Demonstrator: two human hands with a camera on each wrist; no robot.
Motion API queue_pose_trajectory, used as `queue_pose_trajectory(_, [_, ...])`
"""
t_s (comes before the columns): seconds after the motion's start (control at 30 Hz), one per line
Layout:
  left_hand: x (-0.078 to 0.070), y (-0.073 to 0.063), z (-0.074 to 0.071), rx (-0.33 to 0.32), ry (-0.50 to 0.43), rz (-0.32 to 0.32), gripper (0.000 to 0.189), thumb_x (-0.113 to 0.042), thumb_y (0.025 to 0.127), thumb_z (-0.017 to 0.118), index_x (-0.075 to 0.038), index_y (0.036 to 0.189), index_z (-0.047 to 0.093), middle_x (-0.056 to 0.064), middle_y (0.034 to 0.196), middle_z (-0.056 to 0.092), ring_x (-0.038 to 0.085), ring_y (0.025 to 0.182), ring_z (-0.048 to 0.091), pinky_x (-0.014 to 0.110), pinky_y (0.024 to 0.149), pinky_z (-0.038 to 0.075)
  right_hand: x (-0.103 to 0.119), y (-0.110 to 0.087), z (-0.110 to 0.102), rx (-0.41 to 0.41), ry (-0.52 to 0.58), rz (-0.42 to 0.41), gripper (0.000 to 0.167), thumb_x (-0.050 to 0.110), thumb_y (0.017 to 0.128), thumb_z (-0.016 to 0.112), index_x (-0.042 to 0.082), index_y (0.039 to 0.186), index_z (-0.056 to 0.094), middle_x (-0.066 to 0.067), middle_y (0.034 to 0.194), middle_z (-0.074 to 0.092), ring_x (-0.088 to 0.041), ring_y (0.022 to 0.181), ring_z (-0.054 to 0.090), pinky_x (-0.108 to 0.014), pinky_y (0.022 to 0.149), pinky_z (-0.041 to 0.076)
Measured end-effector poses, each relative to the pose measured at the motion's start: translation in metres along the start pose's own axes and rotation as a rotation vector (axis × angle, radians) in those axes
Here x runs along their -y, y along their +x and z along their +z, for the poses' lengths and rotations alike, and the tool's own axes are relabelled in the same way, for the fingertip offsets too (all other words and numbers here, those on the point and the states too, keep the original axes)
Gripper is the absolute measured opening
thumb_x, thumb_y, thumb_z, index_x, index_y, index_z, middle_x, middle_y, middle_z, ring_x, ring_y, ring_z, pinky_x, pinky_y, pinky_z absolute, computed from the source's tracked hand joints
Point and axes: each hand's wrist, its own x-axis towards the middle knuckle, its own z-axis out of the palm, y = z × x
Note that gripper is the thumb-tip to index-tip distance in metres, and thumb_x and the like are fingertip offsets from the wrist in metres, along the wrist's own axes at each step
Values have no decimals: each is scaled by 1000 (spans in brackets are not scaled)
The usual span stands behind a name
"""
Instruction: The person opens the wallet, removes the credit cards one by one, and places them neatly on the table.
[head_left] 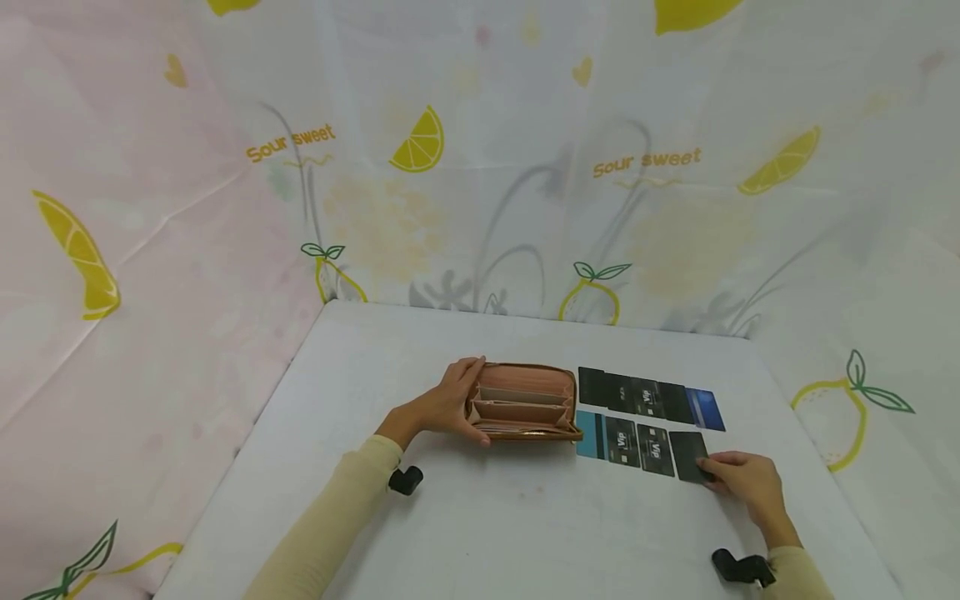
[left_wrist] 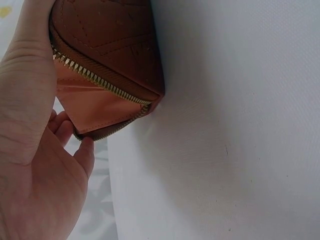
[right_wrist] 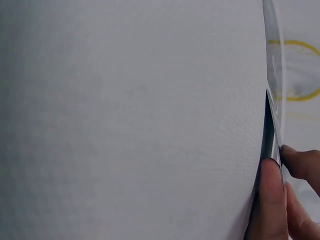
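Observation:
My left hand grips the left end of a brown zip-around wallet, thumb at the near edge and fingers at the far edge. The wallet lies unzipped, its pinkish-brown compartments showing; in the left wrist view its gold zipper teeth run along the edge. At the right, my right hand pinches a plain black card between thumb and fingers. In the right wrist view that card is seen nearly edge-on. Beside it lie two dark Vip cards and a teal card.
A second row, farther back, holds several overlapping dark cards and a blue card at its right end. The white table is enclosed by lemon-print cloth. Black wrist devices sit at both sleeves.

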Motion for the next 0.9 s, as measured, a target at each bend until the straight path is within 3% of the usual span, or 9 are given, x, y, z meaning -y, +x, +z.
queue_pose_trajectory(0.17, [1,0,0,-1,16,-2,141,-66,58,84,-3,156,5,7,154,13,25,138,17,43,109,33,5,0,-4,11,-130,-6,49,34,79,81,-10,95,71,-4,73,70,-12,60,64,-23,52,46])
queue_pose_trajectory(0.33, [0,0,0,-2,14,-1,140,-64,59,85,-3,156,5,7,154,13,24,139,17,43,108,34,12,2,-5,33,-255,-4,46,37,79,80,-7,90,73,1,62,67,-13,56,63,-28,55,43])
queue_pose_trajectory(0.5, [-1,0,-1,-3,18,0,140,-65,59,85,-3,156,5,8,154,14,25,139,16,43,109,33,24,5,-6,92,-392,-25,40,31,82,77,-9,83,70,1,59,63,-14,53,62,-30,56,41])
queue_pose_trajectory(0.73, [-2,-1,-2,7,3,-12,140,-64,60,85,-3,156,3,7,155,12,24,139,15,44,109,32,39,9,-6,153,-445,6,35,22,79,81,-7,75,63,-5,59,61,-16,51,61,-29,52,51])
queue_pose_trajectory(0.9, [-3,-1,-2,5,-8,-17,141,-63,59,85,-4,156,3,6,155,12,24,139,15,43,109,32,53,6,1,157,-560,-76,28,15,78,79,-3,66,62,-6,54,58,-17,48,59,-29,48,48])
